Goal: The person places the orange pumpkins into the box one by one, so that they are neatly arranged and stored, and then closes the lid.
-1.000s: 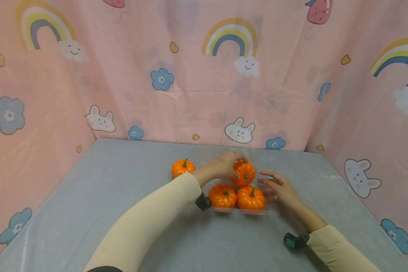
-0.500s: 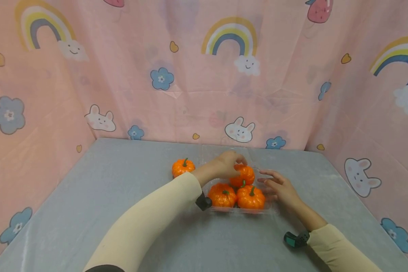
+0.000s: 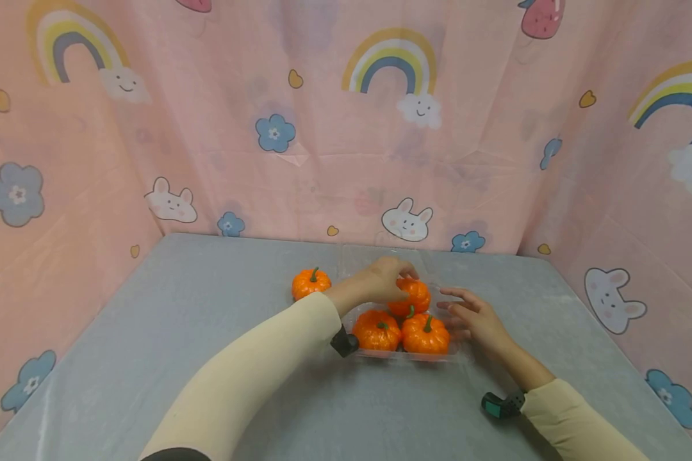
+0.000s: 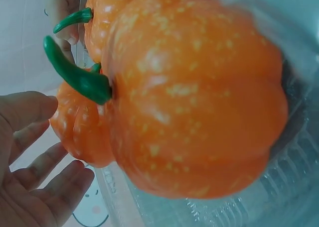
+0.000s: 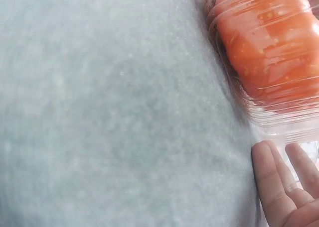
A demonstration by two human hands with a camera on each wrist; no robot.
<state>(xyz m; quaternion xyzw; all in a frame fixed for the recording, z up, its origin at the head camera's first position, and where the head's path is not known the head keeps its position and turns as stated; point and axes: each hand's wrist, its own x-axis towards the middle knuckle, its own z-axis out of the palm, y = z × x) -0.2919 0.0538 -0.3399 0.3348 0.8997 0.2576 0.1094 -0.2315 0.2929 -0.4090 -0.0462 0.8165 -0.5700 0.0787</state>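
A clear plastic container (image 3: 406, 356) holds two orange pumpkins in front, one left (image 3: 376, 331) and one right (image 3: 427, 336). Behind them is a rear pumpkin (image 3: 412, 296), its green stem tilted toward the front. My left hand (image 3: 383, 280) is over the rear pumpkin's left side; in the left wrist view this hand (image 4: 37, 179) has spread, slightly bent fingers beside that pumpkin (image 4: 83, 130), and light contact is hard to judge. My right hand (image 3: 480, 323) lies along the container's right side, its fingers (image 5: 269, 177) extended close to the ribbed wall in the right wrist view.
Another orange pumpkin (image 3: 310, 283) stands on the grey table (image 3: 207, 288) outside the container, left of my left forearm. The container's clear lid (image 3: 354, 256) stands up behind. A patterned pink curtain (image 3: 334, 173) encloses the table's back and sides.
The rear pumpkin has tipped, its stem swinging down toward the front pumpkins, and sits slightly lower left. My left fingers have loosened from it. My right hand has stayed put.
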